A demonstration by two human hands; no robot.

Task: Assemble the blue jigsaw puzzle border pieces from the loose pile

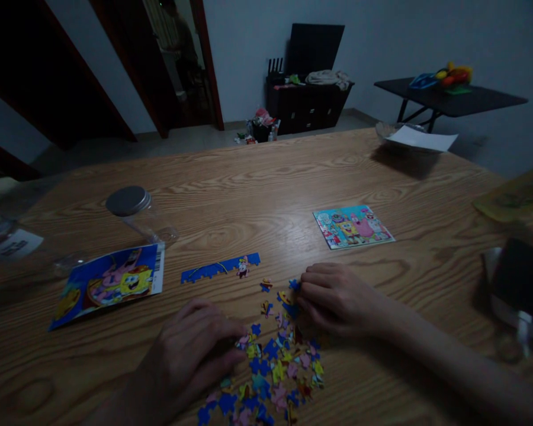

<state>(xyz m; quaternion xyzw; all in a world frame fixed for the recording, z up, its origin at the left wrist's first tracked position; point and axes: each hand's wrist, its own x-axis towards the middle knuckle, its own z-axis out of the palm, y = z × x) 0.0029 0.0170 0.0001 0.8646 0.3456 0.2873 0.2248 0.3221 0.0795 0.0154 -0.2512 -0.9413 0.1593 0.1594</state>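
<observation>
Puzzle pieces (279, 371) loose on the bench (231, 189) by half-curled left grip (190, 341) and right grip (336, 296), impossible to tell whether pinching any; apparently at the sorting step, probably calling next for a match to the joined strip (208, 270).

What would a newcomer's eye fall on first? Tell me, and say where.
Probably the loose, colourful puzzle pieces, spread on the table between the left hand and right hand. Next, the joined blue strip beyond the left hand, with one cartoon picture to its left and a second picture beyond the right hand.
</observation>
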